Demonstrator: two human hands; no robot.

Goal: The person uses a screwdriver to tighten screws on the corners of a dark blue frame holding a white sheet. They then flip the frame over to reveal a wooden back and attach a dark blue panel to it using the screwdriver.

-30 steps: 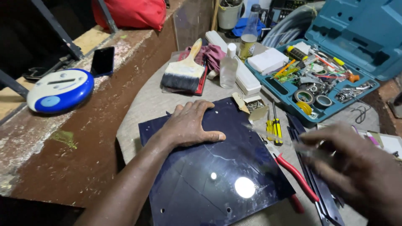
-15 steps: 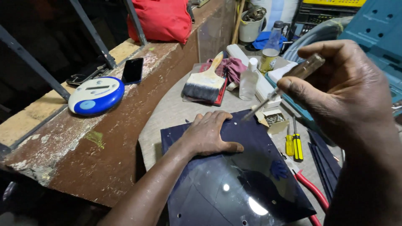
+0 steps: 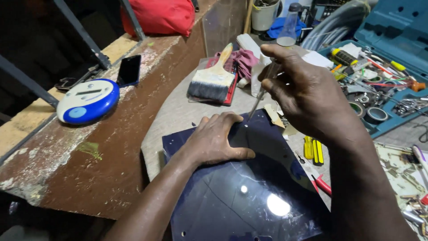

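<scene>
While the left hand [image 3: 214, 143] lies spread and flat on a dark glossy panel [image 3: 249, 192] covering the grey tabletop [image 3: 174, 111], the right hand [image 3: 307, 93] pinches a slim screwdriver [image 3: 263, 91], its tip touching the panel's far edge. An open teal tool case [image 3: 401, 27] at right holds bits, rings and small tools. A wide paintbrush [image 3: 214, 80] lies beyond the panel; a round blue-and-white device [image 3: 87, 100] and a black phone [image 3: 130, 69] rest on the wooden ledge at left.

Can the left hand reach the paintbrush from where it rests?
Probably yes: the left hand lies flat on the dark panel, and only bare table separates it from the paintbrush.
</scene>
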